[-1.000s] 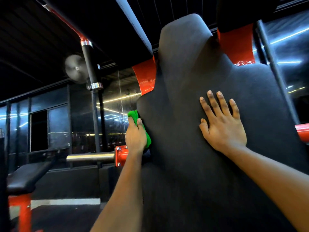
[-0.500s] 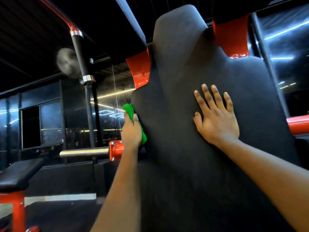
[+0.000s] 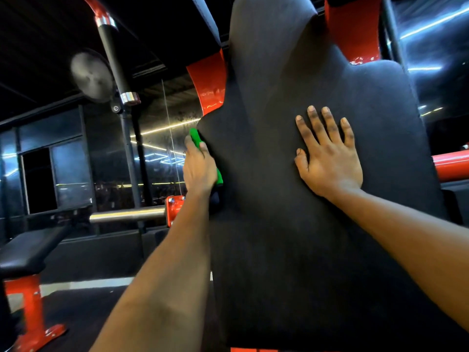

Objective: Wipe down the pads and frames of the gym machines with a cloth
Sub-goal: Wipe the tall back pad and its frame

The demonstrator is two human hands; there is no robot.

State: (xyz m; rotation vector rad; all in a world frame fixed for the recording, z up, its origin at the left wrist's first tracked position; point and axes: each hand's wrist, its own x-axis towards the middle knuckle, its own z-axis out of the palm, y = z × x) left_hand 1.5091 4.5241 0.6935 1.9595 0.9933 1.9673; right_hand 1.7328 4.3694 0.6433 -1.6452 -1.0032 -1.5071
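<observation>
One back pad (image 3: 304, 224): open room off left edge.
Left hand (image 3: 199, 171): fingers grip green cloth (image 3: 195, 138) there.
Right hand (image 3: 328, 161): fingers flat, mid-pad.

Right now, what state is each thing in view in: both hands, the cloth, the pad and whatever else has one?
left hand: grips the cloth at the pad's left edge
green cloth: bunched, pressed to that edge, mostly hidden by the hand
right hand: flat, fingers spread on the pad's face
black back pad: upright, touched by both hands
red frame: behind the pad, untouched
chrome bar: horizontal, untouched
</observation>
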